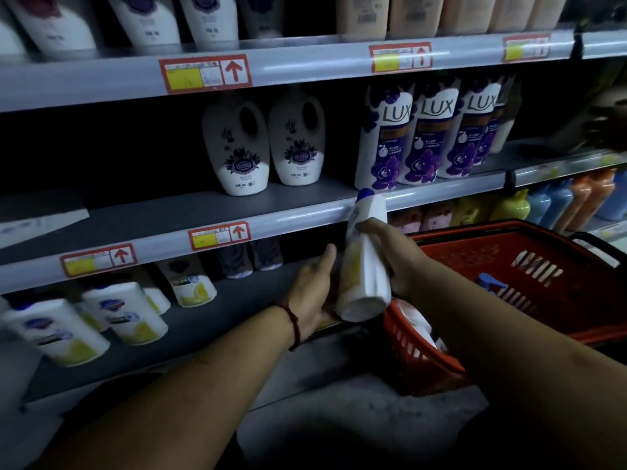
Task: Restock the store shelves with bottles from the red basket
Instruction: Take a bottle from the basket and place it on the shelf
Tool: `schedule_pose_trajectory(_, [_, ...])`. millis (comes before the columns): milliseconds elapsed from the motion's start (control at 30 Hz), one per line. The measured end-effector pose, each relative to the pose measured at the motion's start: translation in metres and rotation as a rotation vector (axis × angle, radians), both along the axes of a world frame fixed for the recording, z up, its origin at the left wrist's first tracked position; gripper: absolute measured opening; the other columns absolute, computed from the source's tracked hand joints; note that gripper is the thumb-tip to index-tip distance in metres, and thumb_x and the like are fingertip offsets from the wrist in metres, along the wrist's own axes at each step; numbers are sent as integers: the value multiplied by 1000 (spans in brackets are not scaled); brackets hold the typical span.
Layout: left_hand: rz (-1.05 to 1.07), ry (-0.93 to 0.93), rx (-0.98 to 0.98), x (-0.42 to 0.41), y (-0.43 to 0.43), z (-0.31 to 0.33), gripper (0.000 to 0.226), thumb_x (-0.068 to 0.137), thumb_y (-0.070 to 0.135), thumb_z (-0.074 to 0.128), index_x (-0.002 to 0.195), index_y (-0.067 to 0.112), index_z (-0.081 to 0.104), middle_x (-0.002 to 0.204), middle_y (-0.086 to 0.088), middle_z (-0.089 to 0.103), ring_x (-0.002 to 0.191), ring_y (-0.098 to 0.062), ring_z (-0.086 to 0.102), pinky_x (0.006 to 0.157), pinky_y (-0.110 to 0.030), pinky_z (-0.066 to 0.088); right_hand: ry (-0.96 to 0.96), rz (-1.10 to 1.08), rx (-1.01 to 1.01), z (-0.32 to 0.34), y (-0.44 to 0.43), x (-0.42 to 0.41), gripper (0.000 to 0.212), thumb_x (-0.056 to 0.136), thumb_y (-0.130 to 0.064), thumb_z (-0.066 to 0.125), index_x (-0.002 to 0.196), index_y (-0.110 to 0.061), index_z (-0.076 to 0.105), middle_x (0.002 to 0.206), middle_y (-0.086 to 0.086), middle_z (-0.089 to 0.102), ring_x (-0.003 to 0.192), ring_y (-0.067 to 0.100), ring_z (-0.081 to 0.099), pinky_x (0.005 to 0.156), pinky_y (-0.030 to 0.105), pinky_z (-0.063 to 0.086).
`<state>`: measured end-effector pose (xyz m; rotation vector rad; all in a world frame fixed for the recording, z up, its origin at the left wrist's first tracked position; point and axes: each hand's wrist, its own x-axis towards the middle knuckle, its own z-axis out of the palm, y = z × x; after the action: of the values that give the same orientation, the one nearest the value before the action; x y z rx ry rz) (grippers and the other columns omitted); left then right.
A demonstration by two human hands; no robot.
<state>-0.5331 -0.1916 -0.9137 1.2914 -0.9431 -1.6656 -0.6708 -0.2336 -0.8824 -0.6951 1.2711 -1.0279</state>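
Observation:
A white bottle with a yellow label and blue cap (pixel 364 262) is held tilted, cap up and base toward me, in front of the lower shelf. My right hand (pixel 397 256) grips it from the right side. My left hand (pixel 314 286) sits at its left side with fingers fairly straight, touching or nearly touching it; a red cord circles that wrist. The red basket (pixel 509 259) stands at the right, just behind the bottle, with more white bottles and a blue cap inside.
Matching white and yellow bottles (pixel 125 313) stand on the lower shelf (pixel 237 300) at left. The middle shelf (pixel 169 212) carries two white jugs (pixel 264 144) and purple LUX bottles (pixel 427 130). Coloured bottles (pixel 559 201) fill a shelf at far right.

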Motion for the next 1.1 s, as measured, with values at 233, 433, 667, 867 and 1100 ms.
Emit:
schedule_pose_trajectory(233, [-60, 350, 154, 10, -5, 15, 40, 97, 47, 49, 111, 14, 68, 104, -13, 74, 88, -27, 72, 93, -43, 52, -96, 14, -34, -7, 4, 14, 50, 75, -29, 76, 116, -1, 67, 105, 22, 73, 94, 39, 71, 83, 52, 57])
schedule_pose_trajectory(433, [-60, 268, 116, 32, -7, 12, 31, 95, 33, 58, 112, 9, 67, 105, -14, 73, 88, -26, 71, 88, -40, 57, -32, 109, -66, -10, 7, 14, 46, 81, -32, 75, 117, -3, 67, 105, 17, 74, 96, 36, 72, 94, 52, 53])
schedule_pose_trajectory(667, [-17, -22, -50, 69, 7, 5, 39, 80, 11, 77, 117, 5, 67, 107, -13, 74, 87, -20, 73, 69, -29, 59, 70, 337, -162, -6, 24, 19, 31, 91, -19, 65, 114, 2, 66, 108, 22, 72, 103, 39, 68, 84, 48, 58])
schedule_pose_trajectory(867, [-43, -232, -104, 111, 30, -9, 48, 77, 2, 79, 114, 23, 56, 109, -5, 72, 93, -18, 71, 71, -34, 61, 136, 529, -259, -32, 35, 51, 30, 86, -3, 67, 115, 3, 64, 110, 22, 71, 106, 43, 66, 91, 53, 55])
schedule_pose_trajectory(1100, [36, -367, -70, 182, 53, -45, 43, 76, 14, 81, 116, 13, 65, 109, -2, 74, 101, -18, 69, 83, -38, 58, 178, 689, -237, -72, 34, 118, 32, 85, -8, 72, 117, -6, 67, 108, 13, 74, 100, 34, 71, 87, 45, 58])
